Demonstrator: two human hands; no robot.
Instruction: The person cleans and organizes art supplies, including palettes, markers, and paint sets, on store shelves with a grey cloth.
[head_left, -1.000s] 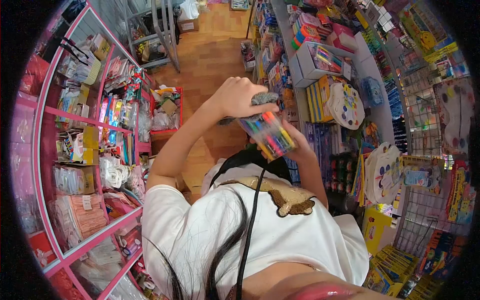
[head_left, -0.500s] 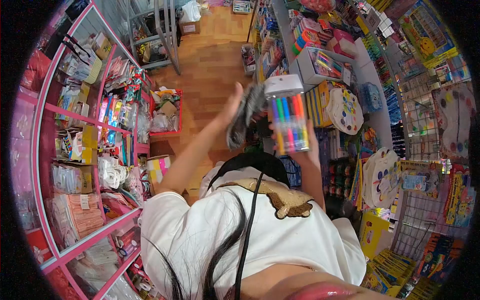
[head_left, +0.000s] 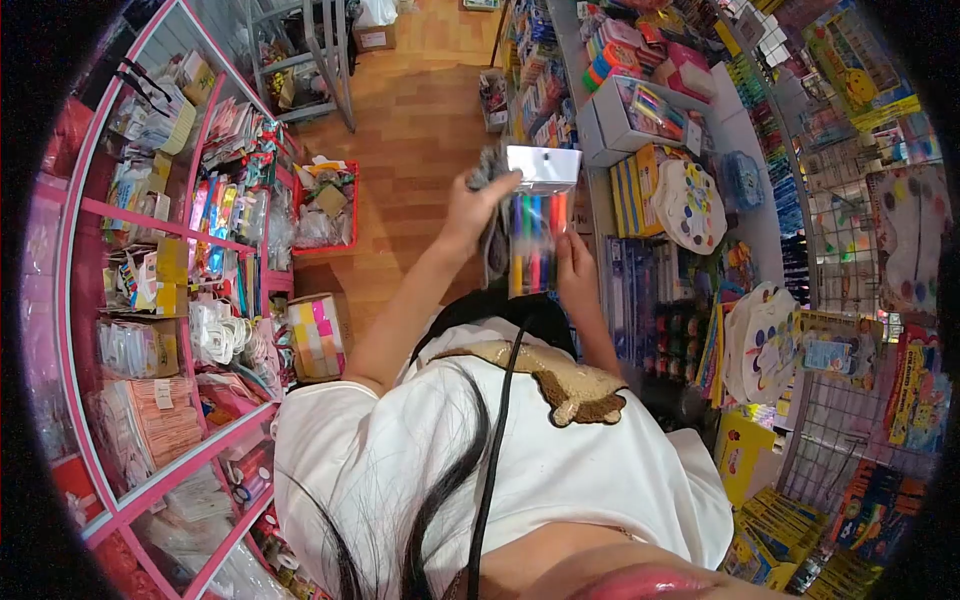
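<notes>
A clear pack of coloured markers (head_left: 536,240) with a white top flap hangs upright between my hands. My left hand (head_left: 474,208) has its thumb on the pack's left edge by the flap and also grips a grey fuzzy cloth (head_left: 490,178), which lies partly behind the pack. At the pack's lower right edge, my right hand (head_left: 576,264) holds it with closed fingers.
Pink-framed shelves (head_left: 190,238) full of packaged goods stand on the left, with a red basket (head_left: 354,205) and a carton (head_left: 317,335) beside them. A metal ladder (head_left: 345,60) is at the back left. Stationery and paint palettes (head_left: 690,205) line the right.
The marker pack and my right hand have moved left. My left hand has closed on the pack's edge with the grey cloth, which is now partly behind the pack.
</notes>
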